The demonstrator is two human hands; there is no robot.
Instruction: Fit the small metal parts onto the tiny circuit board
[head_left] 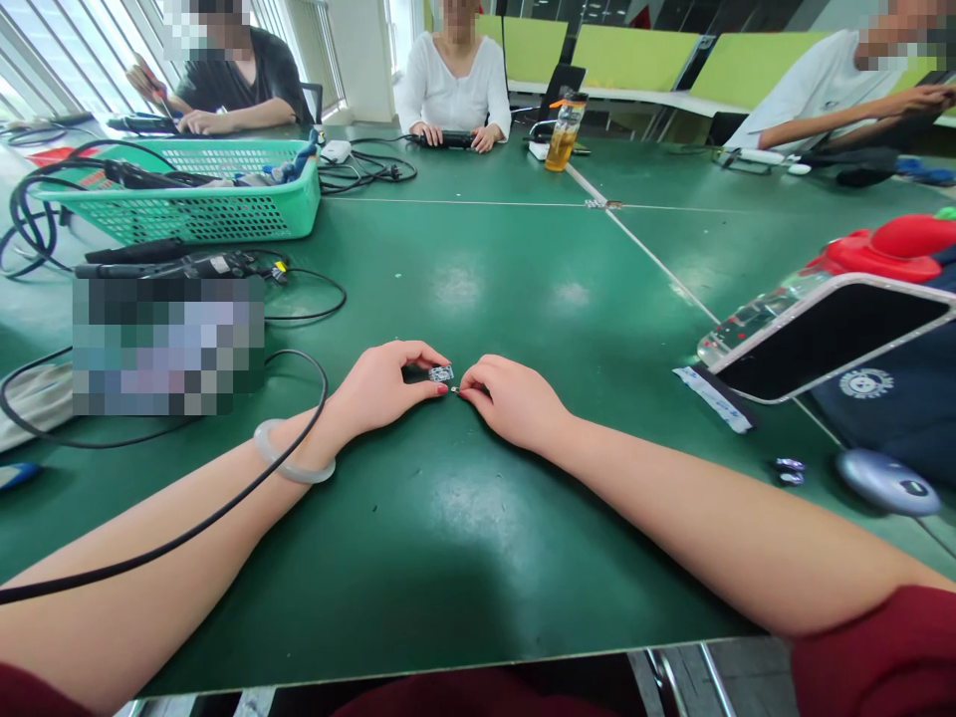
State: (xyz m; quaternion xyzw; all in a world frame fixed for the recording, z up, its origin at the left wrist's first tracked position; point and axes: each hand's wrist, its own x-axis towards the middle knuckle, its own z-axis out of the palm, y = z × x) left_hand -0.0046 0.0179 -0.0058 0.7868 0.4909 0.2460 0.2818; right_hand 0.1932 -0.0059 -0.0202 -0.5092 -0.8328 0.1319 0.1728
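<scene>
My left hand [384,386], with a pale bangle [295,453] on its wrist, pinches a small black-and-white patterned rectangular piece [441,373] between thumb and fingers. Close by on its right, my right hand [512,398] is closed in a pinch at a tiny shiny metallic bit [454,389]. What that bit is, I cannot make out at this size. The two sets of fingertips are a small gap apart, low over the green table [478,588]. A black cable [224,508] passes across my left forearm.
A green basket [224,214] with cables and tools stands back left. At right are a propped phone [836,339], a mouse [887,481] and small purple shiny pieces [790,471]. A bottle of amber liquid [566,134] stands farther back. Three people sit around the table.
</scene>
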